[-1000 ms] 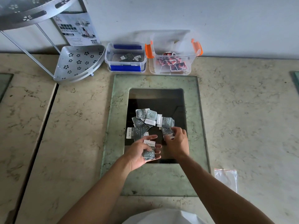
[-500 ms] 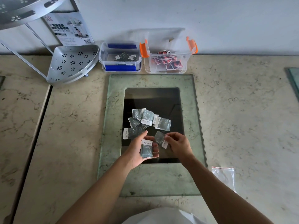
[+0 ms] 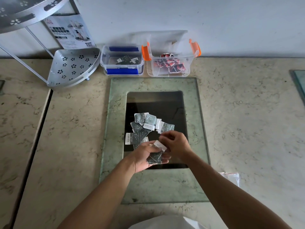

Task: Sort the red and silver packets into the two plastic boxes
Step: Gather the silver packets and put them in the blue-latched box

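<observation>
Several silver packets (image 3: pixel 149 123) lie in a loose heap on the dark glass panel (image 3: pixel 165 103). My left hand (image 3: pixel 142 157) holds a small stack of silver packets (image 3: pixel 155 157) just below the heap. My right hand (image 3: pixel 176 144) touches the top of that stack, pinching a silver packet (image 3: pixel 159 145) against it. At the back, the blue-latched box (image 3: pixel 123 61) holds a few silver packets. Beside it on the right, the orange-latched box (image 3: pixel 171 61) holds several red packets (image 3: pixel 170 64).
A perforated metal corner shelf (image 3: pixel 72 68) and its frame stand at the back left, with a printed card behind it. A clear zip bag (image 3: pixel 231 177) lies on the marble counter right of my right forearm. A green glass slab (image 3: pixel 115 129) frames the dark panel.
My right hand picked a silver packet from the heap's near edge and brought it onto the stack in my left hand. The heap is smaller on its near side.
</observation>
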Action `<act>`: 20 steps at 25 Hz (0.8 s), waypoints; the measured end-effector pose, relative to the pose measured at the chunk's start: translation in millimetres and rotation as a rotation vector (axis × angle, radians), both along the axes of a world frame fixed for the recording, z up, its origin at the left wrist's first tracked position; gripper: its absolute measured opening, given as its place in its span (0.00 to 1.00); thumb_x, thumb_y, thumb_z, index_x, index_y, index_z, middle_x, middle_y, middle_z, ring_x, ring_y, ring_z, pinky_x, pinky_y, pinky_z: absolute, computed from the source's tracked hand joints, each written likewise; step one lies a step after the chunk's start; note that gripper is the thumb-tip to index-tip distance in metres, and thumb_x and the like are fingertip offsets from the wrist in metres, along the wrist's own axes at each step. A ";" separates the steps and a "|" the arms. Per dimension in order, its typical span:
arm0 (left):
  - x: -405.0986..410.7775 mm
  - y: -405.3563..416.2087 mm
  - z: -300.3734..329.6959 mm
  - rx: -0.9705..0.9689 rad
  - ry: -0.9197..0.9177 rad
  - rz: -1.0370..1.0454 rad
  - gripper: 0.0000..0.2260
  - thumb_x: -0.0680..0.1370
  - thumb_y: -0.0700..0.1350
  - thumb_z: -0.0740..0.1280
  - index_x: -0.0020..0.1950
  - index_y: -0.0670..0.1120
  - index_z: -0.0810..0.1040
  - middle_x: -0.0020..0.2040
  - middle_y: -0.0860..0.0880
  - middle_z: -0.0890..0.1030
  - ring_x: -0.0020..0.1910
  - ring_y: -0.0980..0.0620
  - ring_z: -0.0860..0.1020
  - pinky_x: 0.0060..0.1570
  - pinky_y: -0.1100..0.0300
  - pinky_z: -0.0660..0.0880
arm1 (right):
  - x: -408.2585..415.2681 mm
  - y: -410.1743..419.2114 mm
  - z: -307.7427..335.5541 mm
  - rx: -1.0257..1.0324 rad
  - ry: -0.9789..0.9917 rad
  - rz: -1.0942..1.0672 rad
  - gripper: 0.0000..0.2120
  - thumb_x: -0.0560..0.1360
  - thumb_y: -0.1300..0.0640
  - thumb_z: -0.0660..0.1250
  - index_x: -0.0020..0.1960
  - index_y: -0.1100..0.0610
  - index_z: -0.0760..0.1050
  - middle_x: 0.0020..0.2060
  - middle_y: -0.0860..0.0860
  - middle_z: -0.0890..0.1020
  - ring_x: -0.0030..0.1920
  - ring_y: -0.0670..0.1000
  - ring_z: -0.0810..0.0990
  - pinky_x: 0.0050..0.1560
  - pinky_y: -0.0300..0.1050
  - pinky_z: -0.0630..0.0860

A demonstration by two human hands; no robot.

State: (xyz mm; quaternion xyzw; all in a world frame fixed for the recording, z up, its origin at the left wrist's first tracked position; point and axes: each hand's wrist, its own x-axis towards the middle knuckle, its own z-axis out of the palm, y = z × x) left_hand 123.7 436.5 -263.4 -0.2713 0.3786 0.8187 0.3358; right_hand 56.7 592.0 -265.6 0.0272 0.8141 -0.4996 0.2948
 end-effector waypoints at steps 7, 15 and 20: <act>-21.0 -8.5 -8.5 -0.042 -0.088 0.227 0.21 0.71 0.26 0.57 0.61 0.37 0.77 0.49 0.34 0.81 0.43 0.40 0.81 0.51 0.43 0.79 | -35.5 -5.7 -22.4 0.452 0.272 0.147 0.18 0.74 0.51 0.73 0.62 0.48 0.74 0.55 0.51 0.72 0.48 0.52 0.79 0.48 0.50 0.82; -35.3 15.1 -18.1 -0.333 -0.128 0.337 0.04 0.78 0.33 0.67 0.53 0.36 0.76 0.40 0.36 0.79 0.28 0.45 0.75 0.31 0.54 0.74 | -24.5 13.9 -30.2 0.385 0.263 0.019 0.19 0.70 0.57 0.74 0.59 0.53 0.74 0.54 0.50 0.75 0.49 0.50 0.78 0.50 0.45 0.78; -41.6 24.5 -21.2 -0.473 -0.145 0.320 0.05 0.78 0.37 0.68 0.52 0.37 0.76 0.39 0.37 0.80 0.26 0.46 0.73 0.28 0.57 0.73 | -32.0 19.6 -28.7 0.410 0.153 -0.056 0.06 0.73 0.53 0.73 0.48 0.53 0.79 0.45 0.48 0.81 0.43 0.49 0.79 0.42 0.43 0.74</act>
